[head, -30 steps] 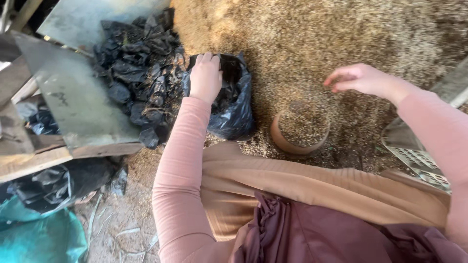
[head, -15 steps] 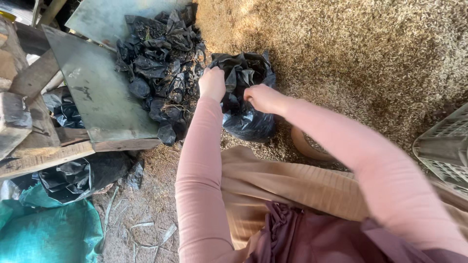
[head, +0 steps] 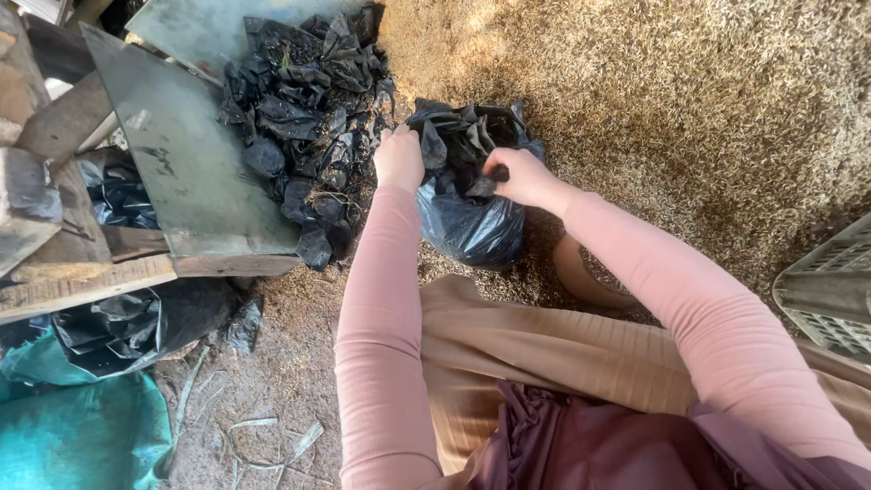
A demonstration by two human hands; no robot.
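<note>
Bag (head: pixel 472 222) of black plastic stands upright on the ground just past the person's knees, at the near edge of the husk heap (head: pixel 671 109), its bottom full and its top crumpled open. Nearest the camera lie the purple cloth and tan skirt (head: pixel 544 354) over the lap, with both pink sleeves reaching forward. Beside the right forearm, partly hidden, a brown bowl (head: pixel 581 277) sits on the husks just right of the bag. Left hand (head: pixel 399 159) is closed on the bag's left rim, pinching the plastic. Right hand (head: pixel 519 177) is closed on the rim's right side, fingers curled around a fold of the black film. To the left, a grey board (head: pixel 181 163) leans over wooden planks (head: pixel 82 281), with teal sheeting (head: pixel 82 436) near the bottom left corner. A pile of empty black bags (head: pixel 304 118) lies just beyond the left hand, touching the board. A grey crate (head: pixel 830 295) shows at the right edge.
</note>
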